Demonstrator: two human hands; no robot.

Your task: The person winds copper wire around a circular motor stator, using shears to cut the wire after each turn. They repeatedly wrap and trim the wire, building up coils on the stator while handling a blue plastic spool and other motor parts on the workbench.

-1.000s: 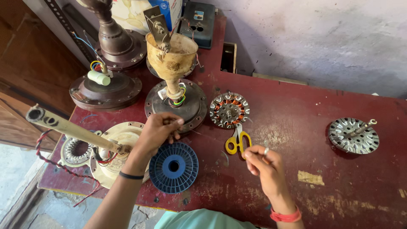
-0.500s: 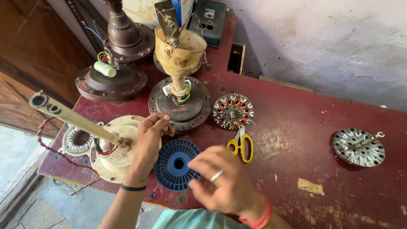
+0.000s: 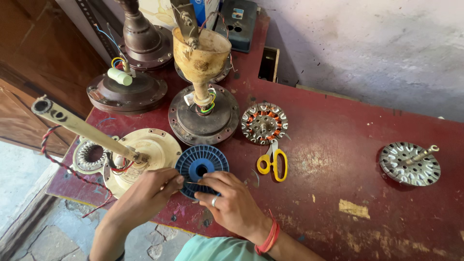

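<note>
A blue plastic spool point(image 3: 199, 165) lies flat near the front edge of the red table point(image 3: 338, 159). My left hand point(image 3: 147, 191) and my right hand point(image 3: 227, 200) meet just in front of it, fingertips pinched together on a thin wire point(image 3: 189, 183) stretched between them. My right hand wears a ring and a red wristband. Left of the spool lies a cream fan motor point(image 3: 145, 152) with a long downrod point(image 3: 84, 128) and red twisted leads.
Yellow-handled scissors point(image 3: 273, 163) lie right of the spool, below a copper-wound stator point(image 3: 264, 123). A bare rotor with shaft point(image 3: 410, 162) sits far right. Dark fan motors point(image 3: 203, 113) point(image 3: 126, 92) stand at the back; a stator ring point(image 3: 90, 154) sits at the left edge.
My right hand has come left from beside the scissors to the front of the spool. My left hand has dropped from the dark motor to meet it on the wire.
</note>
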